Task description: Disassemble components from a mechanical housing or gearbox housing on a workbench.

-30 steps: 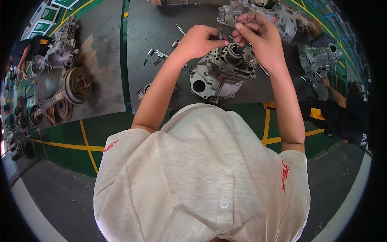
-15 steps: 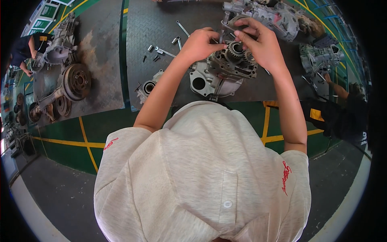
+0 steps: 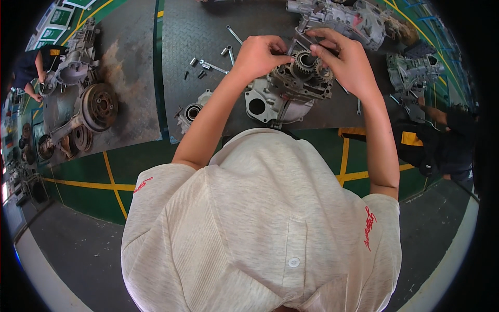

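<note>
Both hands work at the top of the gearbox (image 3: pixel 288 91), which sits on a grey steel floor plate (image 3: pixel 208 31) just ahead of the person. The left hand (image 3: pixel 258 53) is curled nearly closed, its fingertips pinching something small at the left rim of the gear (image 3: pixel 303 61); what it is cannot be told. The right hand (image 3: pixel 345 61) is half closed, fingers (image 3: pixel 323 51) bent over the right side of the same gear, touching it.

The gear lies between the two hands, under the fingertips, on top of the casing.

Risks, as a judgement: the small pinched part could slip and drop into the open casing, since the grip is by fingertips only. Fingers may get nipped by the teeth if the gear turns. Loose sockets (image 3: pixel 208 65) and a wrench (image 3: pixel 234 35) lie near the left forearm and could be knocked.
</note>
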A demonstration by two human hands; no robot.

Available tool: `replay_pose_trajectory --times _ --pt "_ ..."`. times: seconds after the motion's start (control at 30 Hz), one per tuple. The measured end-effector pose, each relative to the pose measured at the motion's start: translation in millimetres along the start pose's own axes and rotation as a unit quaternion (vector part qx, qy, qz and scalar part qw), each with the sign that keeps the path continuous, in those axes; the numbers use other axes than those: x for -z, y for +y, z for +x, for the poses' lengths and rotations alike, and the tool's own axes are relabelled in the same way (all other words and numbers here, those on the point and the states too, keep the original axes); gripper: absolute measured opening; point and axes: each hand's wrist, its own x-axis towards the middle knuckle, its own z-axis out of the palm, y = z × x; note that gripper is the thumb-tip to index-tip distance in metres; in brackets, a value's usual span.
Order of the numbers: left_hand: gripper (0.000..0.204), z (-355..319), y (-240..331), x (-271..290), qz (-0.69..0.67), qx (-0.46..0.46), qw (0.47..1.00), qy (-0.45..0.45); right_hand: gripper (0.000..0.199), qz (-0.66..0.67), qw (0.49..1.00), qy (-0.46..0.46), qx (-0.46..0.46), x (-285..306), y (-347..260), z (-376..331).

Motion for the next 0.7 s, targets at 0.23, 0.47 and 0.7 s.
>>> replay_pose_trajectory --times 0.23,0.47,0.7 --pt "0.029 -1 4 3 0.012 -0.004 1.000 -0.013 0.031 -0.029 0.995 0.054 0.082 -10 2 -8" --pt "0.046 -10 13 9 0.047 -0.035 0.997 -0.042 0.029 -0.056 0.994 0.069 0.062 -33 20 -20" --pt "0.073 10 8 8 -0.139 -0.156 0.976 -0.057 0.029 -0.061 0.994 0.084 0.044 -41 27 -26"
